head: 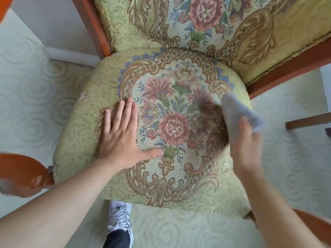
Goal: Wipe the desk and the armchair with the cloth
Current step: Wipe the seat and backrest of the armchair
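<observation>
Pale swirl-patterned carpet [30,97] lies under my shoe [119,217], nearest me. Beyond it my left hand [121,136] lies flat, fingers spread, on the armchair [86,140] seat. My right hand [245,142] pinches the grey cloth [238,110], blurred at the seat's right side. I judge I'm mid-wipe on the seat; next comes the backrest [125,24], farthest off. No desk shows.

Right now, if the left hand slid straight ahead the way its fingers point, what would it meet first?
Most likely the armchair's backrest. The left hand lies flat on the seat cushion, fingers pointing up-seat, with only floral fabric ahead. Depth is uncertain.
</observation>
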A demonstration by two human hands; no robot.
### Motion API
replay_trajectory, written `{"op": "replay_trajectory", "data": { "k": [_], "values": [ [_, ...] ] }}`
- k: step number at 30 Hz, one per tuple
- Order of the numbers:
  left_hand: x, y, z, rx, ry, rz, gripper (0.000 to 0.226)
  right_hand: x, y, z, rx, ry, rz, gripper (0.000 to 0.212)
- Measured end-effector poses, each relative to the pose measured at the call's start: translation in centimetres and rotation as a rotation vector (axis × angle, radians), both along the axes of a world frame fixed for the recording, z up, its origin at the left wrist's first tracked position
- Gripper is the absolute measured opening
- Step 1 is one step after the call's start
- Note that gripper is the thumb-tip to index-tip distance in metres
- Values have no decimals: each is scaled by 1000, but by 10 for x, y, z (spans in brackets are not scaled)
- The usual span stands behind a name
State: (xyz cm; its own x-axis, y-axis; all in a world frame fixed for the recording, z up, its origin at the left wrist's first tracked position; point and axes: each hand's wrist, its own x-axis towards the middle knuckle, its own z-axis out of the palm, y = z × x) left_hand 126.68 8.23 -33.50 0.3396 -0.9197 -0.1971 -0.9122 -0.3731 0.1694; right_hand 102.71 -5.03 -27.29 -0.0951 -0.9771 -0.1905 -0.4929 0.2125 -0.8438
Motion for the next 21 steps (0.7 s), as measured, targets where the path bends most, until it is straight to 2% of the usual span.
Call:
{"op": "replay_trajectory", "data": {
  "k": [1, 3, 5, 6, 9, 11, 19, 21],
  "values": [
    [0, 0, -1, 0, 1, -6, 147, 6, -8, 3, -30, -40, -118, 38],
    [-1, 0, -1, -3, -4, -15, 147, 23, -25, 0, -71, 2, -134, 50],
    [-1, 1, -1, -5, -13, -11, 147, 49, -30, -11, -3, 70, -8, 53],
    [-1, 1, -1, -9, -14, -9, 147, 61, -29, -19, 17, 164, 63, 52],
    [-2, 0, -2, -17, -16, -11, 147, 85, -17, -35, -125, 534, 327, 59],
    [-2, 1, -3, -20, -15, -7, 147, 91, -6, -38, -214, 620, 473, 63],
    [0, 0, -3, -37, 15, -7, 143, 54, 29, -30, -275, 509, 963, 50],
    [0, 0, -2, -30, 15, -8, 143, 45, 39, -24, -217, 445, 979, 53]
  ]
}}
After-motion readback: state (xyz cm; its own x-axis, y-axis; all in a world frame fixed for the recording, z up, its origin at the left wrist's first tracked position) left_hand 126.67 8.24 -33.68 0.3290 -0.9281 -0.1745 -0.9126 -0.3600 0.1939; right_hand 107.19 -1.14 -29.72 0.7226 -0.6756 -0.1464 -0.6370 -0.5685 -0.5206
